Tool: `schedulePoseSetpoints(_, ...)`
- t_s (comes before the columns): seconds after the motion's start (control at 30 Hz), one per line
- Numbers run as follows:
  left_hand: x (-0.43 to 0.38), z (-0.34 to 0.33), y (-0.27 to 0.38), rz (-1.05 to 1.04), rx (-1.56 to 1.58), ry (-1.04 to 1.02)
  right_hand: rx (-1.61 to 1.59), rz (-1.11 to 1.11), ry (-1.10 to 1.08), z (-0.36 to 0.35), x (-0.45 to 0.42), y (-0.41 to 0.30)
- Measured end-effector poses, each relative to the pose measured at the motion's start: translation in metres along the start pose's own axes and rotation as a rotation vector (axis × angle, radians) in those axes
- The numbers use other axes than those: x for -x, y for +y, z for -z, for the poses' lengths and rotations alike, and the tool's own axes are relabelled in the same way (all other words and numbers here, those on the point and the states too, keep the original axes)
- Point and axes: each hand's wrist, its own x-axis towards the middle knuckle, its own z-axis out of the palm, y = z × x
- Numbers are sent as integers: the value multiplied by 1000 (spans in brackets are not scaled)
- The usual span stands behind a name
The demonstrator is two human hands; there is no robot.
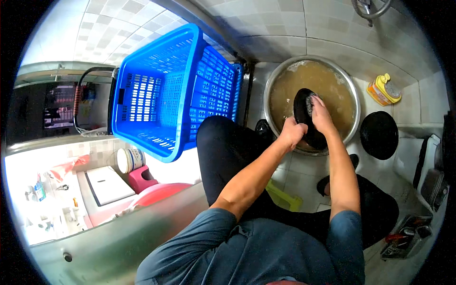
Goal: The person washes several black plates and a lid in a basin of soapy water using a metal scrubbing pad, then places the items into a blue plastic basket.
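Note:
Above a large round metal basin (352,103) of cloudy brown water, my left hand (294,133) grips the near left edge of a black round plate-like piece (302,110), which is tilted on edge. My right hand (319,112) presses a grey scouring pad, apparently steel wool (309,103), against the plate's face. The fingers of my right hand partly cover the pad. The plate's lower end is close to the basin's near rim. To the right of the basin, several similar black round pieces (379,135) seem to lie stacked on the tiled floor.
Blue plastic baskets (192,89) stand left of the basin. A yellow bottle (383,91) is by the wall at the right. A green plastic stool (294,203) shows below my legs. A glass panel (124,231) borders the lower left; a tray of small items (406,237) lies lower right.

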Motion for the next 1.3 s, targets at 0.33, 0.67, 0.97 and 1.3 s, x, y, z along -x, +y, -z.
schedulePoseSetpoints(0.33, -13, 23, -11, -233, -180, 66, -218, -325, -156, -33, 16, -9)
schedulePoseSetpoints(0.67, -10, 14, -5, -237, -583, -173, -962, -341, 60, -1, 1, -51)
schedulePoseSetpoints(0.97, -28, 22, -1, 45, -316, -356, -981, -292, -132, 20, 4, -64)
schedulePoseSetpoints(1.3, -63, 36, -27, 230, 559, -73, -517, -126, -342, 32, 9, -66)
